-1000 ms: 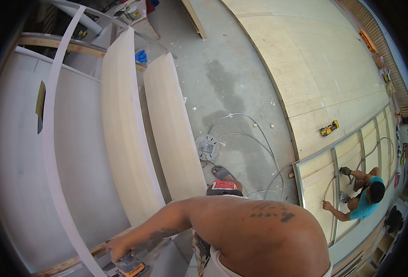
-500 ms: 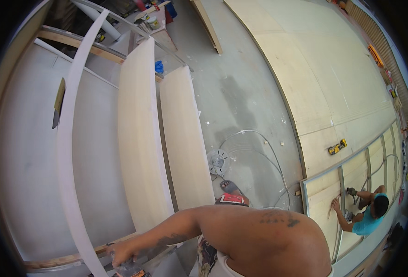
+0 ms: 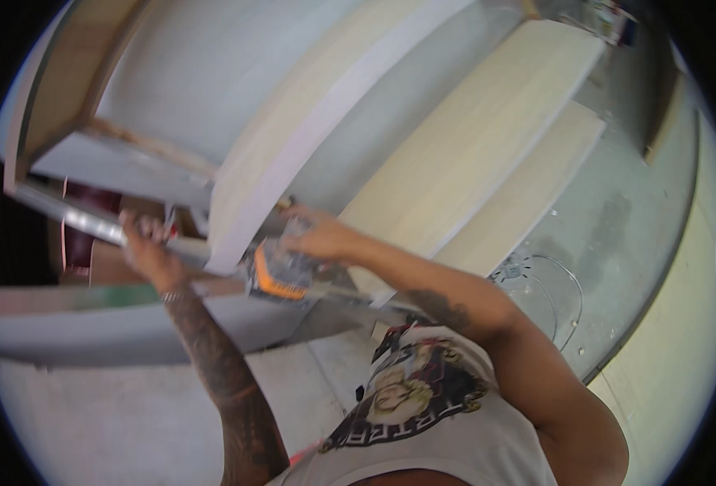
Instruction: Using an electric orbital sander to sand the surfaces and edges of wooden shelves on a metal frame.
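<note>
My right hand grips an orange and dark grey power sander. The sander is beside the lower end of a curved, pale-edged panel. Further left, my left hand is closed around a silver metal rail of the frame, its fingers partly blurred. A bracelet circles the left wrist. The sander's underside is hidden, so I cannot tell whether it touches the panel's edge.
Two long pale boards run away to the upper right. On the grey floor lie a cable reel and a looped cable. A large pale panel borders the right side. Below my left hand is a blurred white-edged panel.
My view has swung left, bringing my left hand and the rail into sight. My right hand still holds the sander, now more fully visible. The other worker has left the view.
</note>
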The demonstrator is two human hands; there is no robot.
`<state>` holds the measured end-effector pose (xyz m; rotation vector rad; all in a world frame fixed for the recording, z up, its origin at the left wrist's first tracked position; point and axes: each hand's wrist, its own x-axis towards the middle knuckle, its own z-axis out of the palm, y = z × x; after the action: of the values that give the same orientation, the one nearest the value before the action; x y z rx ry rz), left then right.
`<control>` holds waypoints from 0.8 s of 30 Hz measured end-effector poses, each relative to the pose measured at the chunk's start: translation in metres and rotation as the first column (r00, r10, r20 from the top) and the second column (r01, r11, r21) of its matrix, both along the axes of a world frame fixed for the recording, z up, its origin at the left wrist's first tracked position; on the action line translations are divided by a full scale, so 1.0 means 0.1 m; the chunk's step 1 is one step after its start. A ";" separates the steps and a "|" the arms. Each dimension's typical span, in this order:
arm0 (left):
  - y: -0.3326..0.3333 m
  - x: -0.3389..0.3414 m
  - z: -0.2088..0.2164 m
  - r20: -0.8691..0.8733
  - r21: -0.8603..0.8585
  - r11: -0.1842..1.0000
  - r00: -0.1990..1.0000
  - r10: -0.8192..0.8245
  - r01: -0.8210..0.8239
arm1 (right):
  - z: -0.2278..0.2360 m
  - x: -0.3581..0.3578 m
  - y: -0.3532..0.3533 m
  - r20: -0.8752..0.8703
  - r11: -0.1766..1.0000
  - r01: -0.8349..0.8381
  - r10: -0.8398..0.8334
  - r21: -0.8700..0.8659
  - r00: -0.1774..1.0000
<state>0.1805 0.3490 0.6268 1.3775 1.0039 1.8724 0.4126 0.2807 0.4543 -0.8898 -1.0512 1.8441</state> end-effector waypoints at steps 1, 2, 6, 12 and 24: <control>-0.01 0.12 0.00 -0.004 0.002 1.000 1.000 0.026 -0.026 | 0.00 0.02 0.04 0.002 1.000 0.001 -0.001 0.029 1.000; -0.03 0.25 0.00 0.014 -0.016 0.998 0.998 0.053 -0.053 | -0.02 0.03 0.08 0.006 0.998 0.014 -0.015 0.054 1.000; -0.07 0.24 0.08 -0.047 -0.003 0.993 0.992 0.120 -0.120 | 0.04 0.04 0.07 0.034 0.998 -0.060 0.059 0.031 0.998; -0.09 0.27 0.05 -0.078 0.012 0.989 0.986 0.148 -0.148 | -0.16 0.05 0.03 0.028 0.994 -0.090 0.092 -0.061 0.995; 0.01 0.23 0.09 -0.078 0.000 0.989 0.986 0.148 -0.148 | -0.25 -0.02 0.00 0.051 0.999 0.011 -0.010 -0.037 0.999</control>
<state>0.2031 0.3499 0.6360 1.4159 1.1792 1.9328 0.4103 0.2806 0.4290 -0.9664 -1.0441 1.8464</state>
